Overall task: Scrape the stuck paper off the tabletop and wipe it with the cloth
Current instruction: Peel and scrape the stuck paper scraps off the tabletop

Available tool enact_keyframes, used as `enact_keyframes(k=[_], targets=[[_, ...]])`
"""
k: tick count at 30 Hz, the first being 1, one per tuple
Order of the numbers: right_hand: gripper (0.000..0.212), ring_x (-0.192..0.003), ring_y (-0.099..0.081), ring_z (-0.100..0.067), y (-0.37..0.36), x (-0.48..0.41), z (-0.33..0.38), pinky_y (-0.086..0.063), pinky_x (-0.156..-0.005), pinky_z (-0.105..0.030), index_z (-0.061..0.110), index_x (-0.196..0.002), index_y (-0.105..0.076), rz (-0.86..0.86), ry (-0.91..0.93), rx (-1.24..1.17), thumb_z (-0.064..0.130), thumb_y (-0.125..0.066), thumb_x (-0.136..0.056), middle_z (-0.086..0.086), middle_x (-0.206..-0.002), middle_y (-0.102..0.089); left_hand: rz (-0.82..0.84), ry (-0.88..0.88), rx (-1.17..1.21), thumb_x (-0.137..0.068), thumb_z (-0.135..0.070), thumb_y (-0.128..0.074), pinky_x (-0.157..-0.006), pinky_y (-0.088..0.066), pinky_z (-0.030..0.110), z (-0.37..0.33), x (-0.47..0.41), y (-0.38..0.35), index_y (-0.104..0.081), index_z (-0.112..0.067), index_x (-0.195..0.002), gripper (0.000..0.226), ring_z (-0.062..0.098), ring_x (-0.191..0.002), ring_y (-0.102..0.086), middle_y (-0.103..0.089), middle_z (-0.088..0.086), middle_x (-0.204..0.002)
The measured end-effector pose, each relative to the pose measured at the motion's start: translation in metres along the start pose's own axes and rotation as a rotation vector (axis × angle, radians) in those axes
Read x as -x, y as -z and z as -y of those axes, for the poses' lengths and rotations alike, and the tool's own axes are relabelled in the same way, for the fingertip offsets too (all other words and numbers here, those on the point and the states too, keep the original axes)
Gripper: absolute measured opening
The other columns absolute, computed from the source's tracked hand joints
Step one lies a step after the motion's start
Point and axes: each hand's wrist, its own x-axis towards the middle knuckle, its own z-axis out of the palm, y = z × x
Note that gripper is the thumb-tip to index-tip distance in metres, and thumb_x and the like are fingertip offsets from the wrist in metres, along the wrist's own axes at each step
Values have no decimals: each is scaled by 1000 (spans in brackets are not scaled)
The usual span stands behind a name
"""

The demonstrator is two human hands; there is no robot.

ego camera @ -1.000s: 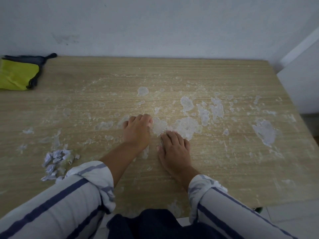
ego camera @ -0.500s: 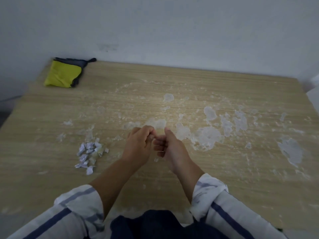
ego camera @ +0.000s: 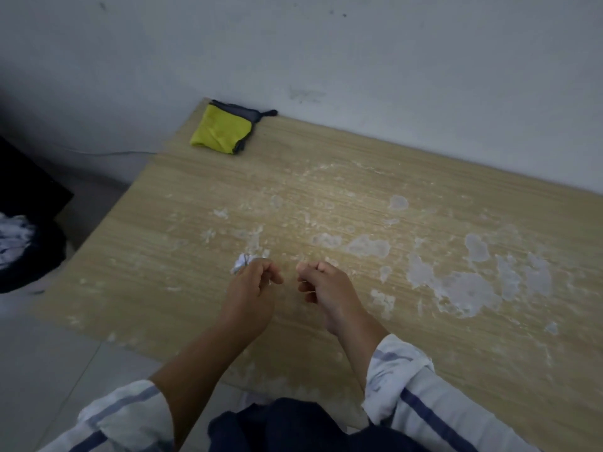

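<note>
Two hands hover low over the tabletop [ego camera: 326, 177], apart from each other with a clear gap of bare wood between them. My view gives the left hand [ego camera: 251, 290] with its fingers curled in toward the thumb; whether a scrap is pinched there I cannot tell. The right hand [ego camera: 326, 288] has its fingers folded in toward the palm, and I see nothing held in it. Both forearms are bare, with the striped sleeves [ego camera: 408, 386] rolled up near the elbows.

Just beyond the left knuckles, partly hidden by them, lies a small heap of crumpled white scraps [ego camera: 240, 263]. Stuck paper [ego camera: 463, 288] covers much of the wood to the right of the right hand: pale, ragged patches, the biggest one well to that side, with smaller flecks and a whitish haze spread across the middle of the surface and up toward the wall [ego camera: 359, 60].

The cloth [ego camera: 222, 132], yellow with a dark edge, sits folded at the far left corner of the table, close to the wall and well away from both hands.

Off the table's left edge, a thin cable [ego camera: 107, 154] runs along the foot of the wall, and a dark bundle [ego camera: 32, 256] with something white on it rests on the floor.
</note>
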Motion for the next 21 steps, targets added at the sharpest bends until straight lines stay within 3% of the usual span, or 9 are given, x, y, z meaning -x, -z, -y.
enact_keyframes(k=[2,4,8,12,17,21], targets=[[13,-66,-56,-15,-14,0,0,-42,-59,-27,15,-73,-64,30,-11,15,16,-63,-85,-1,-70,-62,-42,95,10,-89,-9,-45,-70,-49,35,2,0,11,-61,-17,-94,18,17,-78,-60,-63,-8,-83],[15,-62,-54,-14,-26,-2,0,-40,-58,-27,15,-71,-65,52,-21,-4,14,-62,-85,-2,-68,-62,0,81,-46,-94,-21,-45,-70,-49,38,4,-4,20,-65,-17,-97,21,21,-75,-62,-65,-2,-80],[19,-58,-52,-14,-43,-6,-1,-38,-56,-26,16,-66,-63,53,-23,-23,12,-63,-85,-2,-64,-60,132,89,-201,-91,-29,-49,-69,-45,38,13,-12,28,-54,-28,-64,28,23,-74,-58,-58,-2,-69],[16,-63,-52,-16,-51,-12,-7,-41,-59,-29,15,-66,-64,-53,52,129,19,-66,-82,-4,-65,-59,137,176,-213,-89,-27,-52,-54,-32,31,17,-19,28,-49,-23,-57,32,21,-66,-52,-52,-2,-63],[18,-55,-47,-9,-56,-16,-13,-36,-52,-24,14,-72,-64,-184,150,398,29,-65,-80,3,-64,-58,208,211,-337,-88,-37,-49,-59,-46,37,10,-29,27,-61,-13,-64,36,22,-64,-60,-63,4,-64],[13,-62,-53,-2,-56,-18,-19,-34,-50,-19,22,-72,-66,-225,216,506,27,-61,-83,9,-70,-62,255,172,-523,-88,-44,-44,-57,-41,30,16,-37,21,-49,-18,-57,40,21,-69,-60,-59,-2,-64]])
